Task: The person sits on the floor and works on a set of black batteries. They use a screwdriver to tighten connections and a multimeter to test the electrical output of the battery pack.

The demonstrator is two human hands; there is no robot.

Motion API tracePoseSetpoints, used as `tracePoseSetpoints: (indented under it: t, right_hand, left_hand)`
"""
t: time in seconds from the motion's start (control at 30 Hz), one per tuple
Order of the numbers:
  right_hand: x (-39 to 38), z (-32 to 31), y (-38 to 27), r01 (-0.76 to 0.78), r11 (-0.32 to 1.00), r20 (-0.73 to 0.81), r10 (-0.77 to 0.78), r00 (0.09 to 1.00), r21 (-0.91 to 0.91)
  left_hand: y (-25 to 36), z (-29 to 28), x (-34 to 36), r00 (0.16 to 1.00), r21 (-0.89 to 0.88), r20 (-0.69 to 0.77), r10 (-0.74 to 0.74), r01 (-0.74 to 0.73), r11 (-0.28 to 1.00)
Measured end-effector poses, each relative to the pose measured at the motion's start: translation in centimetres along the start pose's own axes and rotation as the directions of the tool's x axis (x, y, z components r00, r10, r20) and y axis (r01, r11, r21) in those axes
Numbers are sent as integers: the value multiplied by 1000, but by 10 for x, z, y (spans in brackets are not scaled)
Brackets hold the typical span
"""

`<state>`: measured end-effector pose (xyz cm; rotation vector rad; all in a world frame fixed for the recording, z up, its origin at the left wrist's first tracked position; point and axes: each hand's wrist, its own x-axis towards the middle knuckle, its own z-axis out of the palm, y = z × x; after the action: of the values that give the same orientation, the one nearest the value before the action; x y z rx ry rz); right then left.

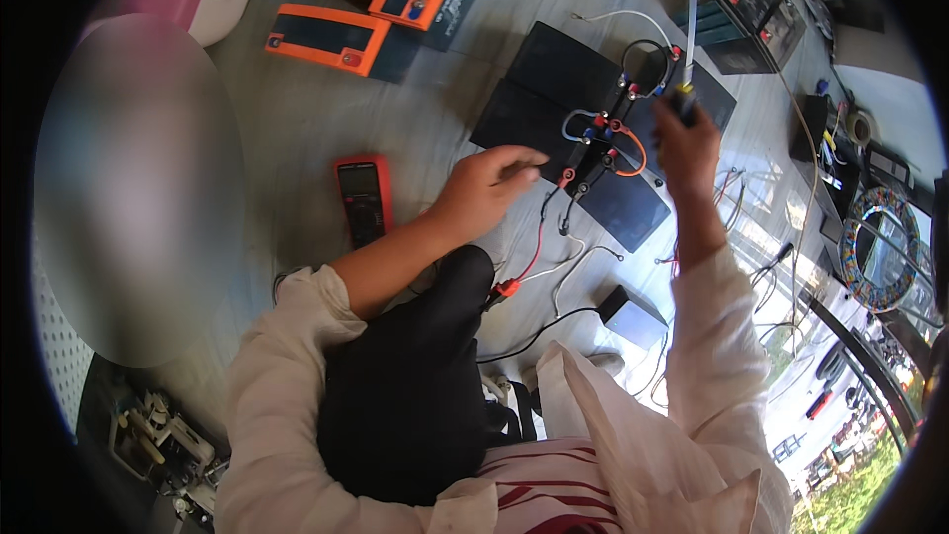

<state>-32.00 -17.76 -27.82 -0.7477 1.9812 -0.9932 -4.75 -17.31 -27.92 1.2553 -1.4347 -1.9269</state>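
Observation:
In my right hand [686,143] is a screwdriver [691,40] with a yellow and black handle, its long shaft pointing away from me. It is over the right side of a group of black batteries [554,59] set close together on the floor. Short wire leads, among them an orange lead [641,153] and a blue-grey lead [568,125], join their terminals. My left hand [489,183] hovers at the near left battery, its fingers loosely bent and apart with nothing visible between them. Close to its fingertips, a red cable [540,237] and a black cable run from the terminals toward me.
A red multimeter [364,200] lies left of my left hand. Several orange-topped batteries [331,40] stand at the far left, and more dark batteries [746,15] at the far right. Near my feet sits a black box [633,316] with a cord. Loose wires and a beaded ring [880,249] are at right.

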Motion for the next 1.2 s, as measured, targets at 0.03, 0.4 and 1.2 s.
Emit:
tracePoseSetpoints:
  t: [0.03, 0.4, 1.2]
  right_hand:
    - [-25, 8, -7, 23, 992, 106, -36, 994, 126]
    - [-123, 44, -52, 318, 934, 288, -264, 921, -161]
    - [-293, -62, 38, -464, 883, 217, 467, 857, -67]
  left_hand:
    - [15, 6, 4, 999, -70, 38, 14, -11, 998]
    - [31, -5, -1, 917, -537, 273, -289, 395, 746]
    - [26, -309, 49, 591, 312, -737, 329, -135, 940]
